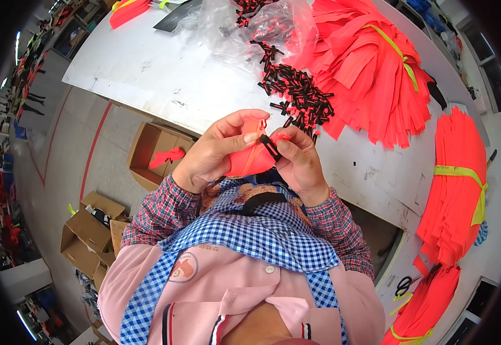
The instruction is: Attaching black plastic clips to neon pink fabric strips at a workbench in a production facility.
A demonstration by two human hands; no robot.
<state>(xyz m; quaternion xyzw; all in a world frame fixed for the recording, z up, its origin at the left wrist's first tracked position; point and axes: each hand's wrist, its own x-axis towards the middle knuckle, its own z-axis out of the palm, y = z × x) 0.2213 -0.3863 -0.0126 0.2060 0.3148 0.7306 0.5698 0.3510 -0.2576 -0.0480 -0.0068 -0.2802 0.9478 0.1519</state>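
Observation:
In front of my apron, my left hand (pixel 207 150) pinches a bright red-orange fabric strip (pixel 249 163) between thumb and fingers. A narrower orange band runs across the strip beside my left thumb. My right hand (pixel 303 167) is closed at the strip's other end, its thumb and fingers against a small black slotted buckle (pixel 270 148). A bunched bit of red fabric shows above the right thumb. Just beyond my hands, a heap of small black buckles with red bits (pixel 296 92) lies on the white table (pixel 164 75).
Fanned red strips (pixel 365 69) tied with yellow-green ribbon lie at the far right, with another tied bundle (pixel 454 178) nearer. Clear plastic bags (pixel 222 34) sit behind the buckles. Scissors (pixel 403 286) lie at the lower right. Cardboard boxes (pixel 141 150) stand left, below the table edge.

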